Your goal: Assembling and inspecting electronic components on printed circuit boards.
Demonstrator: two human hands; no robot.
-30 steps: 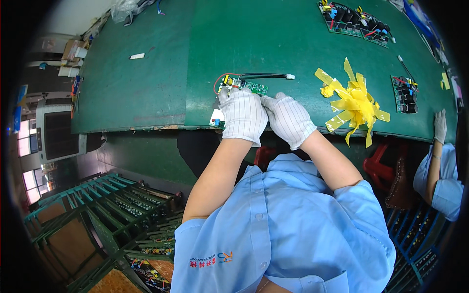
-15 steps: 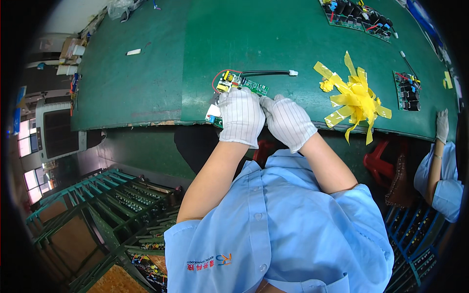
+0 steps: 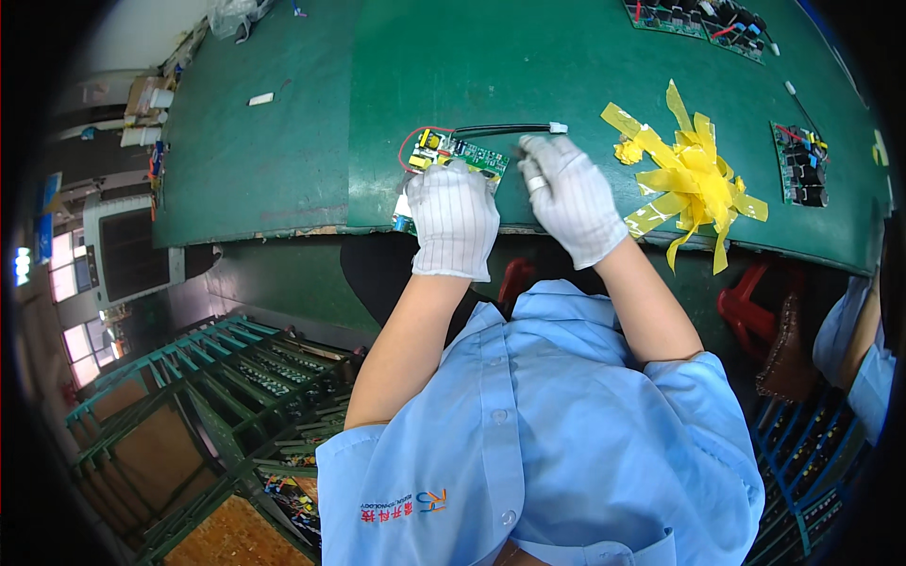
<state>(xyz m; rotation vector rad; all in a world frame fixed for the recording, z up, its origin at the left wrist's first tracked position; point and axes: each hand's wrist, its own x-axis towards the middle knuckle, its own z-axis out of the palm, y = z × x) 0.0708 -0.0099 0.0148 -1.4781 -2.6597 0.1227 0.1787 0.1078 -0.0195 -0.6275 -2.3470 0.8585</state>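
Both of my hands wear white striped gloves. My left hand (image 3: pixel 453 222) is closed on a green circuit board (image 3: pixel 486 160) at the front edge of the table, covering its middle. Yellow-wrapped parts stand on the board's far side, and a white and blue part shows beside my left wrist. A red wire (image 3: pixel 404 149) loops off its left end, and a black cable with a white plug (image 3: pixel 559 128) stretches right beyond the board. My right hand (image 3: pixel 576 200) is apart from the board, near that plug. Its thumb and fingers are apart, with nothing visible between them; a white band circles one finger.
A pile of yellow tape strips (image 3: pixel 698 189) lies right of my right hand. Another circuit board (image 3: pixel 802 165) is farther right, and more boards (image 3: pixel 703 24) lie at the far right. A small white piece (image 3: pixel 261 99) sits at left. A co-worker's arm (image 3: pixel 859 330) shows at the right rim.
My right hand has come away from the board, moving right and up, and its fingers have spread. My left hand stays on the board. The co-worker's gloved hand has left the view.
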